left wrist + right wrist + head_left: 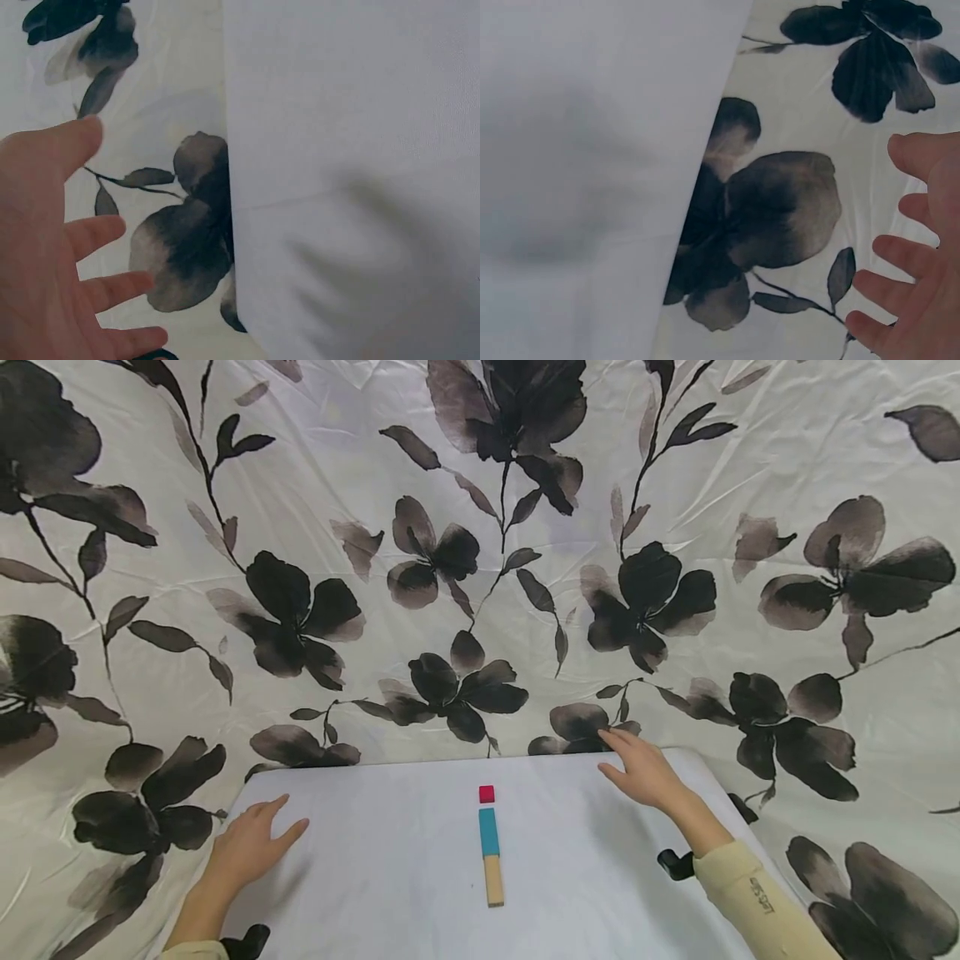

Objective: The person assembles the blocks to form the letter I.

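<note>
In the head view a small red block lies on the white table. Just nearer than it, across a narrow gap, is a blue block, whose near end meets a plain wooden block; the three form a line. My left hand hovers near the table's left edge, fingers spread and holding nothing. Over the far right part of the table is my right hand, also spread and holding nothing. Both wrist views show the left hand and right hand apart from the blocks.
The white table has a straight far edge and slanting sides. Behind and around it hangs white cloth with dark printed flowers. A black strap part shows at the right wrist, another at the left.
</note>
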`<state>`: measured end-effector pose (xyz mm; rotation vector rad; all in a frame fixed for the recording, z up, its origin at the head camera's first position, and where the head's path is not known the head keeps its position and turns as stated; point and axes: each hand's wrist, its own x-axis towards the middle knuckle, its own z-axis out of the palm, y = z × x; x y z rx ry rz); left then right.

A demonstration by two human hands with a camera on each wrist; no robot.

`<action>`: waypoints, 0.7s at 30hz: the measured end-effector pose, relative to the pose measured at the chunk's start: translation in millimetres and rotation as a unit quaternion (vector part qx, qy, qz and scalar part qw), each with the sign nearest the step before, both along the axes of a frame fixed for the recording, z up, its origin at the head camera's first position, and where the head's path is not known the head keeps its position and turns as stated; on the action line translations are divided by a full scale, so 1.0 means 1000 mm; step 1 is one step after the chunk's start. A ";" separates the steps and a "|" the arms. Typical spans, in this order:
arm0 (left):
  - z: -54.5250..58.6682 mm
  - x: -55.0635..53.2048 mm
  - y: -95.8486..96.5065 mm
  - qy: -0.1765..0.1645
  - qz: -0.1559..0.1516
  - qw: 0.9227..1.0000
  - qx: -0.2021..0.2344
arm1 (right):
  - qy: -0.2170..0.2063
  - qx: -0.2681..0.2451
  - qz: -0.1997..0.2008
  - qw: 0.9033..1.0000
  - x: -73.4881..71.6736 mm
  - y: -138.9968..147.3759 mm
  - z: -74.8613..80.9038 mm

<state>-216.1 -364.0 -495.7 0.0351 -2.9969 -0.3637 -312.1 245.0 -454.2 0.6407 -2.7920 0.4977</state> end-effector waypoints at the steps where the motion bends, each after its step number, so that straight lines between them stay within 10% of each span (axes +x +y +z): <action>1: 0.000 0.000 0.001 -0.003 0.005 1.000 -0.001 | 0.001 0.001 -0.001 1.000 0.000 0.001 -0.001; 21: -0.024 0.006 0.005 0.028 0.039 0.999 -0.023 | -0.011 0.044 -0.050 0.998 0.009 0.013 -0.043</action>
